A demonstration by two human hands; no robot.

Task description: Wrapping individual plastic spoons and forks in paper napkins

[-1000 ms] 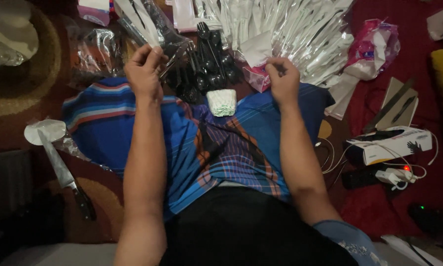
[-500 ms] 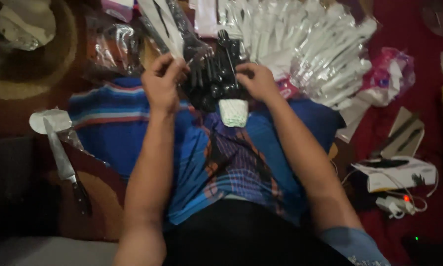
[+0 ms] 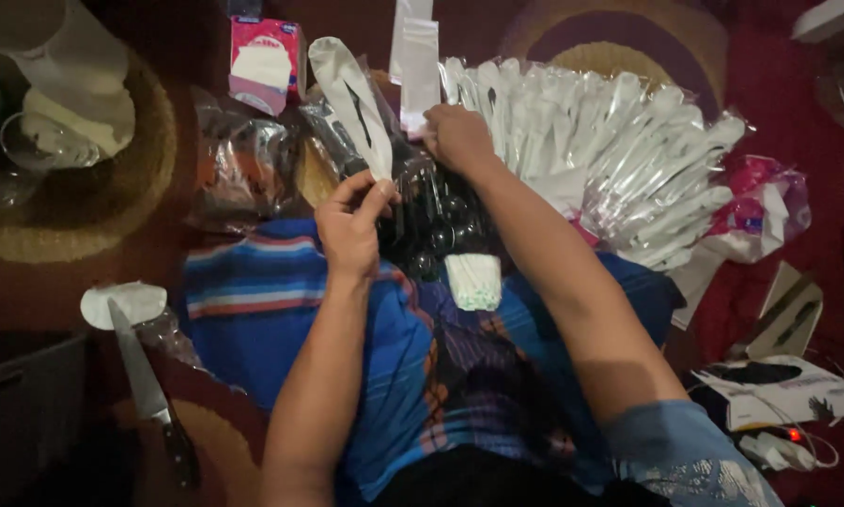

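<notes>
Left hand (image 3: 351,225) fingers (image 3: 375,192) pinched on lower end of a long white packet (image 3: 347,94), packet tilted up and left, dark item showing through it. Right hand (image 3: 457,136) fingers curled down into the black cutlery pile (image 3: 441,221), knuckles toward camera; cannot tell if they're gripping a piece. Upright clear sleeve (image 3: 419,70) just above right hand. Black cutlery sits on the striped blue cloth (image 3: 271,300) over the lap, between the hands. Small white roll (image 3: 473,282) on cloth just below the black pile. Fan of sealed white packets (image 3: 628,160) right of right arm. Pink-white tissue box (image 3: 264,66) top left, crinkled clear bags (image 3: 243,174) below it. Kitchen knife (image 3: 145,385) on floor at left, blade on a white scrap. White box (image 3: 779,390) far right.
</notes>
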